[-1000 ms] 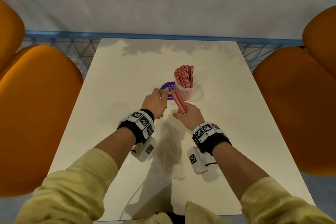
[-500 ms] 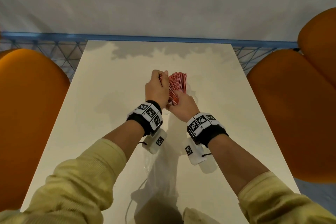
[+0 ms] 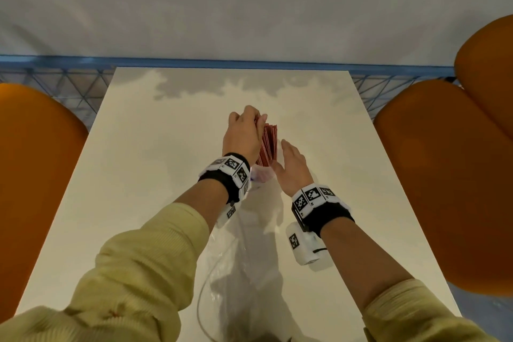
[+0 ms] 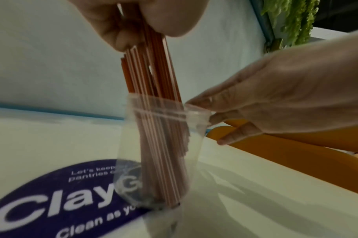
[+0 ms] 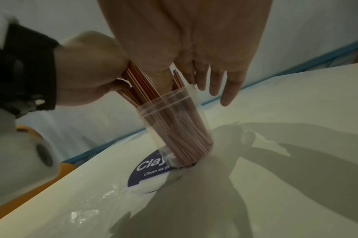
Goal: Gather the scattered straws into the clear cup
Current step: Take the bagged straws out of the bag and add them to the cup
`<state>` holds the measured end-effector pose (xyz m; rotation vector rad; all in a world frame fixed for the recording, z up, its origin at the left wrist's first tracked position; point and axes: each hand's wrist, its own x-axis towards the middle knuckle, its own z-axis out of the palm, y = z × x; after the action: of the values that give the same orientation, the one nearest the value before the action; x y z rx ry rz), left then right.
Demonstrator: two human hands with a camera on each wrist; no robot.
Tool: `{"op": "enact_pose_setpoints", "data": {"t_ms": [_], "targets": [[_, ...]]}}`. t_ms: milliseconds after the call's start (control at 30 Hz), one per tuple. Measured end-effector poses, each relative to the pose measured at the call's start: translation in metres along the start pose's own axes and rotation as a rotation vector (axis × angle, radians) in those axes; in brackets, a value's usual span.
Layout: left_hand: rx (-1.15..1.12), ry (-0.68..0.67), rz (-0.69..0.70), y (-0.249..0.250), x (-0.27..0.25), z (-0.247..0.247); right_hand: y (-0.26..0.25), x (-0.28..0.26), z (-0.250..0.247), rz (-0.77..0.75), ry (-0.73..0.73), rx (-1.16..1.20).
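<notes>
A bundle of thin red straws (image 3: 269,144) stands in the clear cup (image 3: 262,175) at the middle of the white table (image 3: 138,175). My left hand (image 3: 245,132) grips the straws (image 4: 153,77) near their tops, fingers curled round them. The cup (image 4: 194,136) leans a little, its base partly on a purple sticker. My right hand (image 3: 291,164) is beside the cup on the right with its fingers straight. Its fingertips (image 4: 196,103) are at the cup's rim. In the right wrist view the right hand (image 5: 194,40) hangs over the cup (image 5: 174,125) and the straws (image 5: 141,87).
A round purple sticker (image 4: 51,201) lies on the table under the cup. Crumpled clear plastic (image 3: 222,272) lies near the front edge. Orange chairs stand at the left (image 3: 36,175) and the right (image 3: 444,175). A blue mesh rail (image 3: 222,62) runs along the far edge.
My right hand carried a bunch of straws into the cup, then let go and opened beside it. My left hand moved from the table onto the tops of the straws.
</notes>
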<state>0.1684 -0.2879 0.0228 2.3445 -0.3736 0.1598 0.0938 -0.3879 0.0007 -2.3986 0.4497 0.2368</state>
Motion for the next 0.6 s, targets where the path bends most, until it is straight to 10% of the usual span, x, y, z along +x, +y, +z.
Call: {"op": "enact_pose_setpoints", "data": {"t_ms": [433,600], "targets": [[0.545,-0.414,0.198,-0.018,-0.007,0.009,0.003,0.002,0.002,-0.028,-0.011,-0.037],[0.369,-0.512,0.176,-0.019,0.000,-0.006,0.003,0.004,0.004,-0.009,-0.005,-0.011]]}}
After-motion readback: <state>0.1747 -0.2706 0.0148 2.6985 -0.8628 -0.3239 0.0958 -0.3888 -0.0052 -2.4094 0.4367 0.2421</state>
